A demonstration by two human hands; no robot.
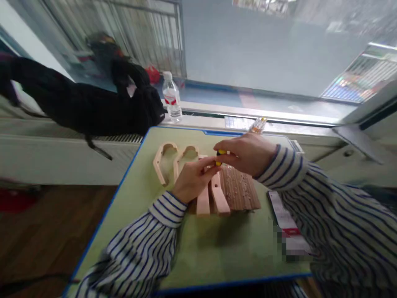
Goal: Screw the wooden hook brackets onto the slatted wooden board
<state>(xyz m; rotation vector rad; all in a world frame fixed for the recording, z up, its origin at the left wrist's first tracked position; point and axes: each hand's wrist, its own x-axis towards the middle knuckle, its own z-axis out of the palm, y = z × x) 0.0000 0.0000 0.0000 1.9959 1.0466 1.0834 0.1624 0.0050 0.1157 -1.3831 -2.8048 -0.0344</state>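
Handle (221, 152), yellow and black, sat pinched tight by the right hand (248, 152) above and the left hand (192, 178) below, seemingly light, stiff, best gripped round its sides.

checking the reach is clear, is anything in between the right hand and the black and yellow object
Nothing visible: the right hand has its fingers on the black and yellow object. The left hand has its fingertips close at the object's lower end, beside that grip rather than blocking it.
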